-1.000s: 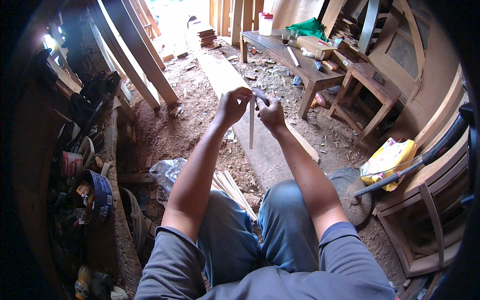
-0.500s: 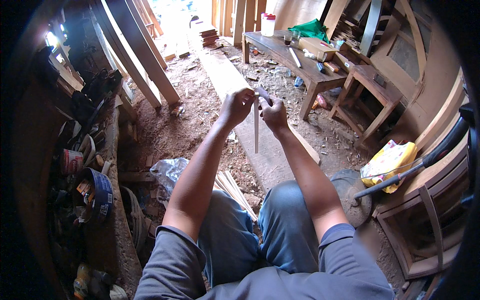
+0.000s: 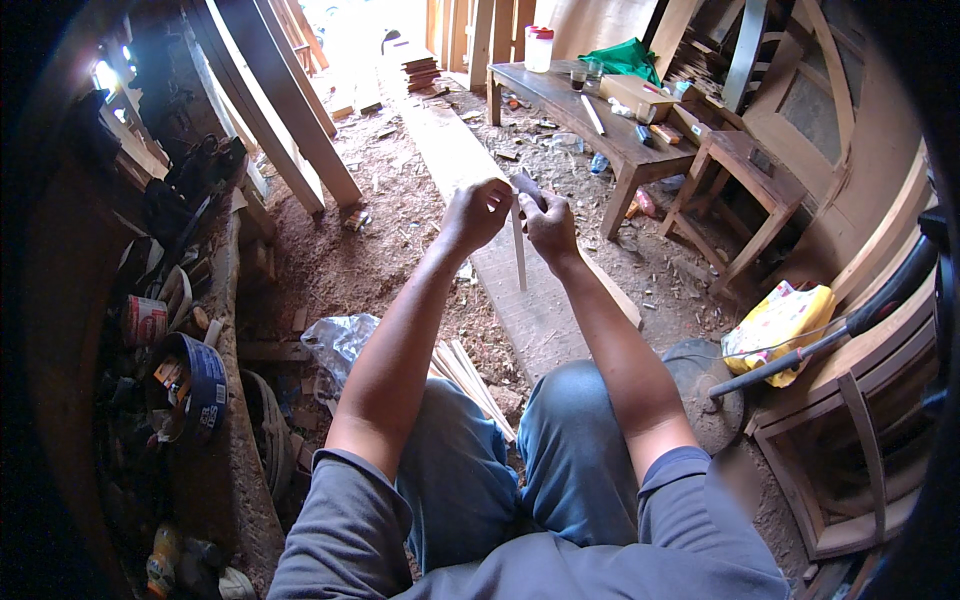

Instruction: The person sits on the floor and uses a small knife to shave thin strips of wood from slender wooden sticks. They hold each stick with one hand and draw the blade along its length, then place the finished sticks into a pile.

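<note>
Both hands are raised in front of me above a long board (image 3: 445, 140) lying lengthwise. My left hand (image 3: 476, 212) pinches the top of a narrow pale wooden strip (image 3: 519, 255) that hangs down between my hands. My right hand (image 3: 550, 222) grips a small dark piece (image 3: 528, 186) against that top end; I cannot make out exactly what it is. Below my left forearm, several thin sticks (image 3: 468, 390) lie beside a crumpled clear plastic bag (image 3: 342, 342).
A low wooden table (image 3: 540, 100) holding a jar, glasses, green cloth and boxes stands ahead right, beside a stool (image 3: 745, 170). Planks (image 3: 290, 120) lean at the left above a cluttered ledge (image 3: 240, 440). A yellow bag (image 3: 775, 325) and curved frames (image 3: 830, 480) are at the right. Shavings cover the floor.
My hands have shifted slightly to the right. The strip has moved with them, its lower end dropping a little and then rising.
</note>
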`<state>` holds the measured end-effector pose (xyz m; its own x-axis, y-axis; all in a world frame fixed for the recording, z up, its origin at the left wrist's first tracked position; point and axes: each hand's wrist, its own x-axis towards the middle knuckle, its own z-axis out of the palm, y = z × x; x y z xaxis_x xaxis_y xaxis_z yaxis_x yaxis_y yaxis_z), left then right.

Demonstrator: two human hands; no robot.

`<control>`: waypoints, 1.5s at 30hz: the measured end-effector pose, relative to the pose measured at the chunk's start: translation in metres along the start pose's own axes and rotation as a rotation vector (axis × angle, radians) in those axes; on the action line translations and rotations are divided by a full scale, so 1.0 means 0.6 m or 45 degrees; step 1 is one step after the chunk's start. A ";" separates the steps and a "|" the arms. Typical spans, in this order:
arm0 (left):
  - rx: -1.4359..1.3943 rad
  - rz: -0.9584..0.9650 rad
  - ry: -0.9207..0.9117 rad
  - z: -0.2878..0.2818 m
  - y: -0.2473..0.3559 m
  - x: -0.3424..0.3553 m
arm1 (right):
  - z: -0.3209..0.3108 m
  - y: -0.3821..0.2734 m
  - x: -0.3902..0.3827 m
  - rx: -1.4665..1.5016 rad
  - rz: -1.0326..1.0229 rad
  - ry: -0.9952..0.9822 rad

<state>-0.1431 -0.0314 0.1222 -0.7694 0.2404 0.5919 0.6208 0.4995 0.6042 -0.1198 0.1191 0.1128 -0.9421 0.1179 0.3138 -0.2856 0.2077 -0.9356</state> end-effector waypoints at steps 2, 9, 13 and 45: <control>-0.008 -0.021 -0.015 0.000 0.000 -0.001 | 0.000 -0.001 0.000 0.011 -0.002 0.005; -0.008 0.007 -0.002 0.002 -0.005 -0.003 | 0.000 -0.009 -0.003 -0.020 0.032 0.000; -0.025 -0.046 -0.025 0.003 -0.009 -0.004 | 0.000 -0.013 -0.005 0.054 0.001 -0.011; -0.107 -0.003 0.043 0.003 0.000 0.001 | -0.002 0.022 0.008 -0.025 -0.066 0.024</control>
<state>-0.1438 -0.0296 0.1215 -0.7663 0.2104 0.6070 0.6304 0.4282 0.6474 -0.1282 0.1235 0.1019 -0.9228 0.1245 0.3646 -0.3301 0.2327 -0.9148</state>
